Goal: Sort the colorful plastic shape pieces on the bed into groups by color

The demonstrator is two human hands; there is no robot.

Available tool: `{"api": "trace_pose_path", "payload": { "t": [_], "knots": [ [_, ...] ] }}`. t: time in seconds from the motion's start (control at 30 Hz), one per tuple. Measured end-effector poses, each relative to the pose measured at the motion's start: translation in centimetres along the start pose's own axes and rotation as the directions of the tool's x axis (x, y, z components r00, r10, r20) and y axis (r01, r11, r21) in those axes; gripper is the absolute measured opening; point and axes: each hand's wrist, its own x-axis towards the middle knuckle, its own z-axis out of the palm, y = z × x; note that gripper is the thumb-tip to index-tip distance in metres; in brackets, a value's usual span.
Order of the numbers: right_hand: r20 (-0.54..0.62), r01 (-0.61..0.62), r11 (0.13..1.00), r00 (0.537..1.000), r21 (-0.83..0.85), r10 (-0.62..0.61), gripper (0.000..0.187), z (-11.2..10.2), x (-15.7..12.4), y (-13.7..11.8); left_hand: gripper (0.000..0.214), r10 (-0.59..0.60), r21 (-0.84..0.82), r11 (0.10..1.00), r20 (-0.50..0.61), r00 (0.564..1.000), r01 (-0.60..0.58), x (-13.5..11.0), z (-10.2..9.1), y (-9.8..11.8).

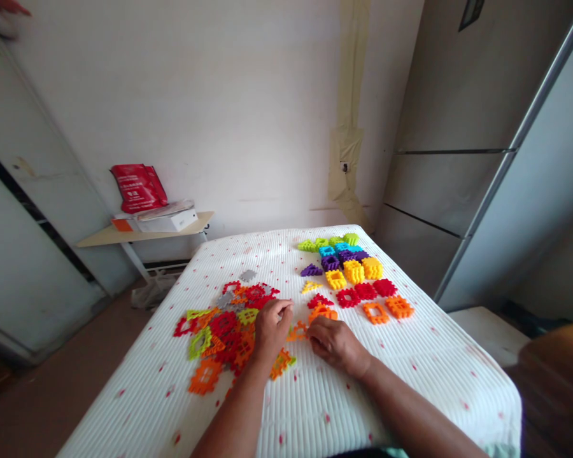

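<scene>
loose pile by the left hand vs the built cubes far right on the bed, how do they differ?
The loose pile is flat pieces, scattered and overlapping; the built cubes are assembled boxes in tidy rows. The pile mixes red, orange, green and grey at random; the cubes are grouped by colour. The left hand touches the pile; the cubes sit untouched. Both rest on the white bedcover, same plastic lattice style.

L hand [272, 327] & R hand [334, 343] curled, close together.

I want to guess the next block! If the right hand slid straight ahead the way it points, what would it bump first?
Probably the orange piece lying just past the right hand, whose fingers point left towards the left hand. Depth is hard to judge.
</scene>
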Motion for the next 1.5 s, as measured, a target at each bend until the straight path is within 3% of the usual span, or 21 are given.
{"api": "trace_pose_path", "payload": {
  "t": [0.17, 0.3, 0.47, 0.6, 0.73, 1.2, 1.5],
  "knots": [
    [-0.23, -0.028, 0.998, 0.972, 0.058, 0.041, 0.016, -1.6, 0.1, 1.1, 0.02, 0.064, -0.107, 0.993, 0.082, 0.995, -0.055, -0.2, -0.2, 0.8],
    [-0.29, -0.054, 0.997, 0.954, 0.062, 0.07, 0.015, -2.3, 0.1, 1.9, 0.015, 0.098, -0.144, 0.986, 0.11, 0.989, -0.082, -0.3, 0.3, 1.2],
    [-0.338, -0.205, 0.974, 0.914, 0.094, 0.225, 0.011, -2.1, -0.2, 2.9, 0.019, 0.183, -0.09, 0.979, 0.023, 0.983, -0.181, -0.3, 2.0, 0.9],
    [-0.334, -0.284, 0.955, 0.895, 0.085, 0.296, 0.013, -1.7, -0.4, 3.5, 0.022, 0.316, 0.027, 0.949, -0.028, 0.948, -0.316, -0.4, 3.1, 0.6],
    [-0.324, -0.312, 0.946, 0.889, 0.085, 0.322, 0.016, -1.6, -0.4, 3.7, 0.022, 0.376, 0.1, 0.921, 0.015, 0.926, -0.376, -0.6, 3.1, 0.7],
    [-0.27, -0.326, 0.941, 0.902, 0.089, 0.338, 0.017, -1.8, -0.4, 3.6, 0.017, 0.394, 0.246, 0.874, 0.148, 0.907, -0.42, -0.8, 2.8, 1.4],
    [-0.216, -0.329, 0.943, 0.918, 0.056, 0.333, 0.016, -1.7, -0.3, 3.5, 0.019, 0.338, 0.24, 0.896, 0.176, 0.924, -0.374, -0.8, 2.8, 1.5]
  ]
}}
